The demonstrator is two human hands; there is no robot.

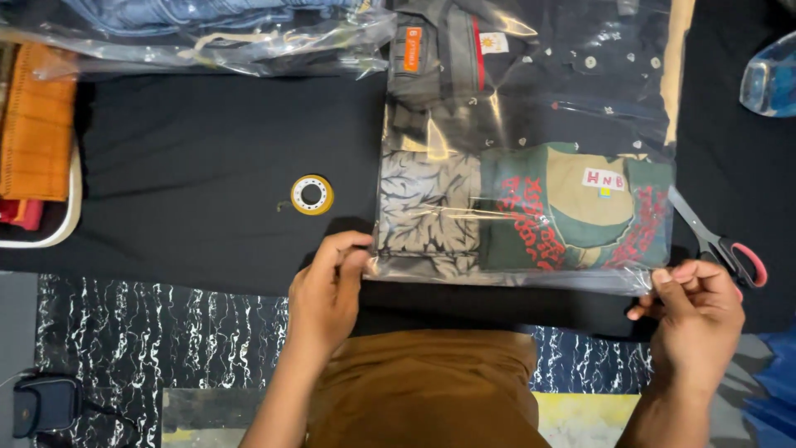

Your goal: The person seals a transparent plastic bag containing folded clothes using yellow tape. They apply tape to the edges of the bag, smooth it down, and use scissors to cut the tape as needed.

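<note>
Black cloth [191, 166], clear garment bag [531, 141], both hands [323, 294] [696, 319] pinching near corners

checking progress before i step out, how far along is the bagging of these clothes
Done: several folded garments already sit inside the clear plastic bag. In hand: the left hand and right hand pinch the bag's near corners along its open edge. Left, judging by the layout: that edge looks unsealed; the yellow tape roll and scissors lie untouched on the black cloth.
</note>
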